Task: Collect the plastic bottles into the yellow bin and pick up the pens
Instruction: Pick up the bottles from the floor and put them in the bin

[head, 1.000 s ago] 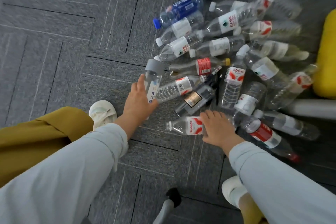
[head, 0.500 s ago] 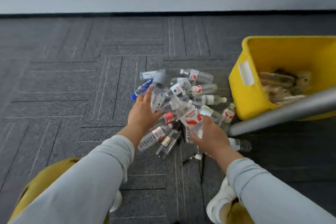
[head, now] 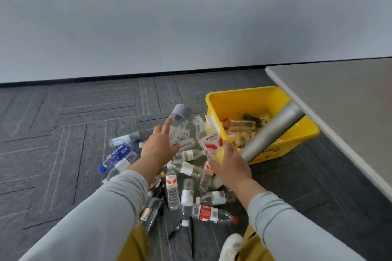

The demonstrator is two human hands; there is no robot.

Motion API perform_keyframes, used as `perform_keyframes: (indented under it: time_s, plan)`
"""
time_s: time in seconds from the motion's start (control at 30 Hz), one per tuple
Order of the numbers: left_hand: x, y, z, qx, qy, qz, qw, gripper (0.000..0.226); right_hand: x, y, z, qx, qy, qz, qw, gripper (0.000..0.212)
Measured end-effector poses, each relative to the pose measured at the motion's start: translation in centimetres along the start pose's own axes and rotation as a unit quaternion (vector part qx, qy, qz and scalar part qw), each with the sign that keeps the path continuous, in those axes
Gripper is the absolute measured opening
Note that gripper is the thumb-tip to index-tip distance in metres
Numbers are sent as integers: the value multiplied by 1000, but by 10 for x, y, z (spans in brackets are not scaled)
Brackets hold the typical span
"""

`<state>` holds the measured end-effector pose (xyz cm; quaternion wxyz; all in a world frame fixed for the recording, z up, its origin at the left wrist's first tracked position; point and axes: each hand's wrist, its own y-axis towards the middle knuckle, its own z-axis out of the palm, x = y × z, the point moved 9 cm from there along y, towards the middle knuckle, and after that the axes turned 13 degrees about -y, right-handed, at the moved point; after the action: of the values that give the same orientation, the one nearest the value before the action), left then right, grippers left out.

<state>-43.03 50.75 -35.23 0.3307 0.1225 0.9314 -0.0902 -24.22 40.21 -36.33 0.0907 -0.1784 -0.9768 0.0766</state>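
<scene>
My left hand (head: pixel 158 150) grips a clear grey-capped bottle (head: pixel 179 122), raised above the pile and tilted toward the bin. My right hand (head: pixel 228 162) holds a clear red-and-white labelled bottle (head: pixel 209 137) up by the near left corner of the yellow bin (head: pixel 244 96). The bin stands on the carpet at right and holds several bottles. A pile of plastic bottles (head: pixel 188 184) lies on the floor under my arms. A dark pen (head: pixel 175 232) lies on the carpet near my knees, with another thin dark pen (head: pixel 192 239) beside it.
A grey table top (head: pixel 339 108) juts in from the right, and its round metal leg (head: pixel 273 133) slants down across the bin's opening. A wall with a black skirting closes the far side. My white shoe (head: pixel 232 247) and mustard trousers are at the bottom.
Both hands have lifted their bottles off the floor pile and carried them up and right toward the bin. My head has tilted up, bringing the wall and table into view.
</scene>
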Motion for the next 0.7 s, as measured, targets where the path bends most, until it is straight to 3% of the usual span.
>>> perform_keyframes:
  time_s: [0.23,0.37,0.47,0.7]
  plan:
    - [-17,51,25,-2,-15,16,1000,84,-9,54,-6,-17,-59,-4,998,75]
    - [-18,81,20,-14,-16,14,1000,83,-34,122,-51,-104,-102,80,986,73]
    - [-24,96,18,-18,-12,23,999,81,-51,157,-74,-108,-138,153,973,69]
    - [-45,112,39,14,1,35,999,80,-42,153,-54,-70,-163,97,979,64]
